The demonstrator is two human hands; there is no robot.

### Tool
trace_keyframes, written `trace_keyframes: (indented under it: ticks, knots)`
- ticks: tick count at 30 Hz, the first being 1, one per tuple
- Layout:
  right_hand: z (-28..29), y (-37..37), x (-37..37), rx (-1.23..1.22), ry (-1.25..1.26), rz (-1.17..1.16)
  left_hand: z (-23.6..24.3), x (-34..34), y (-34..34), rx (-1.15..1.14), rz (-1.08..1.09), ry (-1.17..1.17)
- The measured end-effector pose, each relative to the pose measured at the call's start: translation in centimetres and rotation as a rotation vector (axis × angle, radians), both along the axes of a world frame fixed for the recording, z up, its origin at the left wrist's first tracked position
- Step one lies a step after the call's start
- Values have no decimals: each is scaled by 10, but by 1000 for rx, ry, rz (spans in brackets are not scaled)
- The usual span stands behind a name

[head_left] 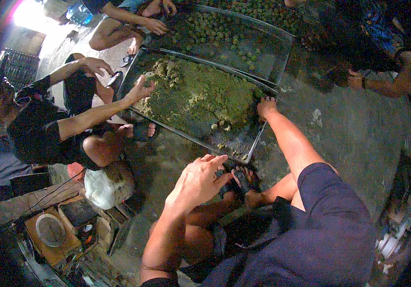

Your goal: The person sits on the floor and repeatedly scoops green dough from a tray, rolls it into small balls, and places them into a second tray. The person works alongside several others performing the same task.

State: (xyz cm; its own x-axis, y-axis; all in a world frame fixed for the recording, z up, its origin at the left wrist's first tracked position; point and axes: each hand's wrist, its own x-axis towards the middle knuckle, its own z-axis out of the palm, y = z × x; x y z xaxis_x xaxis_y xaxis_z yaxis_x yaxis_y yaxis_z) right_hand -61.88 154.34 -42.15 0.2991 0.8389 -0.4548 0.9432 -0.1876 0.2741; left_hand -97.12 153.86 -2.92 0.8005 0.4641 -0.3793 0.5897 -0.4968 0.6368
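Observation:
My left hand (201, 174) hangs in the air below the tray's near corner, fingers loosely apart and holding nothing. My right hand (266, 107) has its fingers curled on the right rim of the near metal tray (196, 143). In that tray lies a broad, crumbly yellow-green mass (205, 91), with pale lumps and a sparser patch toward the near end. Just beyond it, a second tray (282, 52) holds several small green balls (215, 26).
A co-worker (33, 124) squats at left, one hand over the tray. Others' arms (134, 19) (392, 76) show behind and at right. A round white object (98, 186), a boxed round plate (50, 229) and cords are low left. My sandalled feet (243, 182) rest on the concrete floor (339, 129).

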Motion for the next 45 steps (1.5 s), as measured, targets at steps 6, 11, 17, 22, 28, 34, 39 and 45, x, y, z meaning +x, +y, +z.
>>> trace_keyframes:
  ticks: [6, 11, 17, 22, 28, 34, 39, 45]
  knots:
    - [0, 5, 7, -71, 260, 138, -5, -5, -5, 25, -7, 12]
    - [6, 15, -3, -238, 265, 110, -15, -7, -12, 17, 6, 24]
    - [5, -10, -13, 81, 272, 112, -5, -4, -7, 16, -8, 23]
    - [40, 5, -28, -161, 290, 80, -7, -5, -11, 53, -8, -7]
    - [34, -9, -35, 58, 250, -24, 1, -6, -11, 53, -22, -30]
    - [42, 0, -27, -112, 197, 90, -18, 1, -11, 101, -59, 9]
    - [98, 7, -26, 111, 453, -350, -17, 9, -9, 88, -37, 3]
    - [178, -23, -75, 191, 1961, -1197, -20, 14, -9, 133, 137, -68]
